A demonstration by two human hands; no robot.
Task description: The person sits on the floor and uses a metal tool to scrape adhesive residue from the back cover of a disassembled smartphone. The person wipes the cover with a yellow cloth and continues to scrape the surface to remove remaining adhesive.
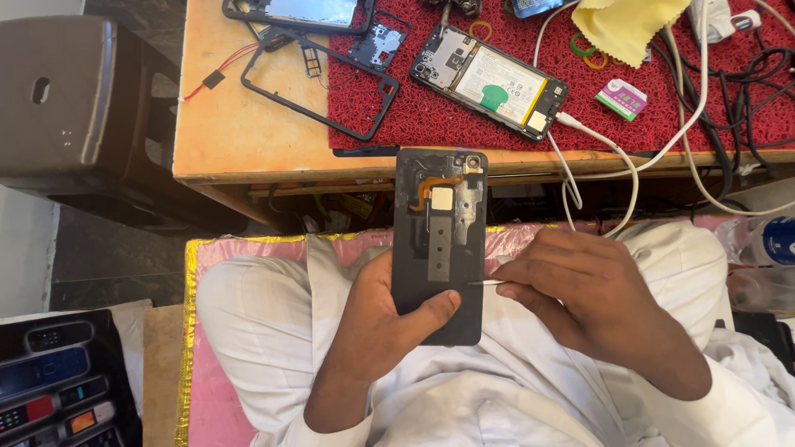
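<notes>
Over lap — left hand clasps phone back cover; right hand pinches thin tool.

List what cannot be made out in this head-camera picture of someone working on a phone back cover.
- Thin metal tool: its grip is hidden inside the right hand.
- Black plastic phone back cover: outer face turned away; lower edge covered by the left hand.
- Clear plastic bottle: cut off by the right edge.

A phone repair workshop: opened phone (battery bared), loose frame, cables.
</notes>
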